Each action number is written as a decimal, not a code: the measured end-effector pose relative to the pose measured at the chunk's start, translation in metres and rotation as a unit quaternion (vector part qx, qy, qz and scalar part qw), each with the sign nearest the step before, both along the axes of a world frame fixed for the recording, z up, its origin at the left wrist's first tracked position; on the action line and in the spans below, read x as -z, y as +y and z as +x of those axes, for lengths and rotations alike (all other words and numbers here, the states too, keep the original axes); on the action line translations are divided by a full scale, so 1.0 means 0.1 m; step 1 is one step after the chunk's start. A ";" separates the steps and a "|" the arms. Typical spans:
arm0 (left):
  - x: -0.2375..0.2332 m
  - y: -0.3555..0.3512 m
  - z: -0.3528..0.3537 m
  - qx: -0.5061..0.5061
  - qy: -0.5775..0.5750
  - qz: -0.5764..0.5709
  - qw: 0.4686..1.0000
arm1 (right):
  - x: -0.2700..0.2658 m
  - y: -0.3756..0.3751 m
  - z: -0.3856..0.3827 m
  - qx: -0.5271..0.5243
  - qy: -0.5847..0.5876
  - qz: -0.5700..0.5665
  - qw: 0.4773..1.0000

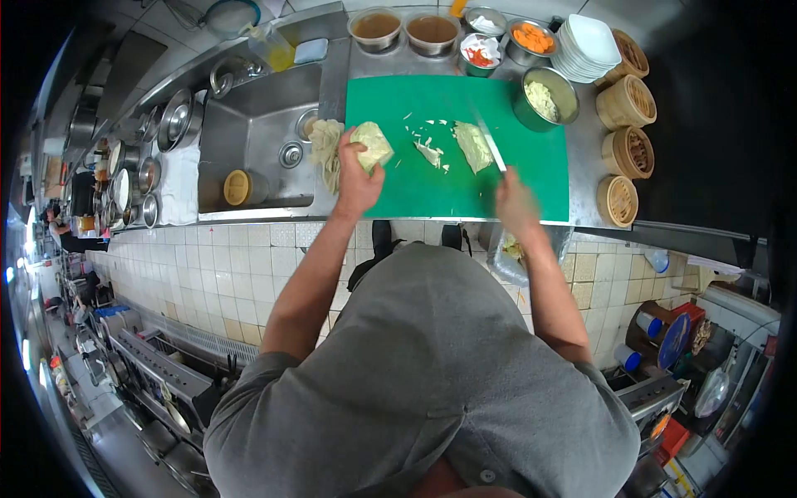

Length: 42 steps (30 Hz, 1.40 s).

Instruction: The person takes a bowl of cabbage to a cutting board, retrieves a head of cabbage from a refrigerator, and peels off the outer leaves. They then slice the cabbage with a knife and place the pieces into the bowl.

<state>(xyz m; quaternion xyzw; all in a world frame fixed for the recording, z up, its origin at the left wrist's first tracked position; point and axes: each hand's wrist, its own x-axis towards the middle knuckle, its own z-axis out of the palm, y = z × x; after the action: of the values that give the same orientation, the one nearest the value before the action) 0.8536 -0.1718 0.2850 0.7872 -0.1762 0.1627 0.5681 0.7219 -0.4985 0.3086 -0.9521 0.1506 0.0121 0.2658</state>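
Note:
My left hand (362,183) grips a pale green cabbage piece (373,144) over the left edge of the green cutting board (531,183). In my right hand (516,203), slightly blurred, is a knife (493,147) with its blade pointing away from me. Just left of that blade lies another cabbage wedge (472,148). Between the two pieces, small white scraps (428,153) are scattered on the board. A crumpled beige cloth (325,149) sits beside my left hand at the sink's edge.
Left of the board is a steel sink (257,108) with a yellow-lidded container (237,187). A metal pot (540,104) of chopped cabbage stands at the board's back right. Behind are bowls of brown liquid (375,30), carrots (533,37), stacked white plates (588,48) and bamboo steamers (628,100).

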 end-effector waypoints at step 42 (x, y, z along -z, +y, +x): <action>0.21 -0.21 0.19 0.107 -0.081 0.263 0.956 | 0.24 -0.66 -0.25 0.115 -0.168 -0.162 0.966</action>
<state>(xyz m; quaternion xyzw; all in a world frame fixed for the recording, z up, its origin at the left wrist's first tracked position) 0.8722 -0.1924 0.2637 0.8696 -0.3411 0.1120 0.3391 0.6966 -0.5642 0.2849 -0.9470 0.2122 -0.2033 0.1294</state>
